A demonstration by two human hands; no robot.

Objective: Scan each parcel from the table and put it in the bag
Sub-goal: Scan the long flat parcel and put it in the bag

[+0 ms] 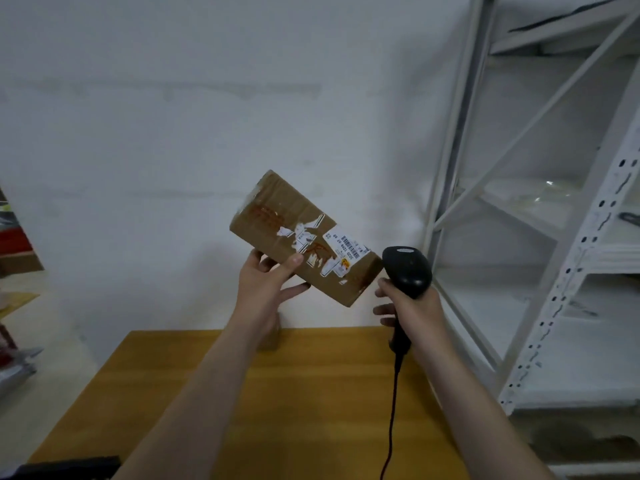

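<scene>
A brown cardboard parcel (291,226) with torn white labels and a barcode sticker is held up in the air above the wooden table (311,393). My left hand (266,285) grips its lower left edge, thumb on the labelled face and fingers underneath. My right hand (412,306) grips the handle of a black corded barcode scanner (408,268). The scanner's head sits just right of the parcel's lower right corner, near the barcode sticker. No bag is in view.
A white metal shelving rack (554,237) stands close on the right. A white wall fills the background. Stacked items and grey packets (17,362) lie at the far left. The scanner's cable (391,427) hangs down over the table. A dark object (69,465) sits at the table's near left edge.
</scene>
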